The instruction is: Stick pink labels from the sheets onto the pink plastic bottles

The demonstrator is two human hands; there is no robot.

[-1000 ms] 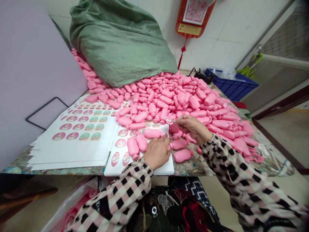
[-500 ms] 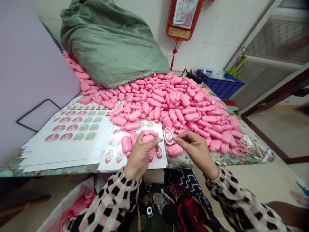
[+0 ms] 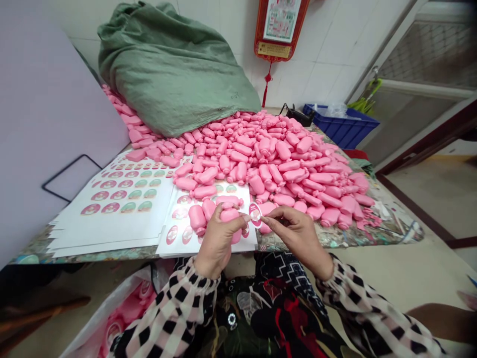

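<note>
My left hand point(image 3: 218, 238) is closed around a small pink plastic bottle point(image 3: 230, 215), above a sheet of stickers point(image 3: 169, 247). Between the thumb and fingertips of my right hand point(image 3: 296, 231) is an oval pink-and-white sticker point(image 3: 255, 215), held upright close to the bottle and my left thumb. Other pink bottles point(image 3: 197, 219) lie on the sheet just left of my left hand. Part of the held bottle is hidden by my fingers.
A big heap of pink bottles point(image 3: 283, 164) covers the table behind my hands, spilling from a green sack point(image 3: 175, 74). Stacked sticker sheets point(image 3: 112, 228) lie at left. A blue crate point(image 3: 345, 130) stands at the back right; a bag of pink bottles point(image 3: 126, 308) sits below the table.
My right hand has moved left with the sticker, bringing it nearer the bottle in my left hand. The left hand still grips its bottle. The view has shifted slightly.
</note>
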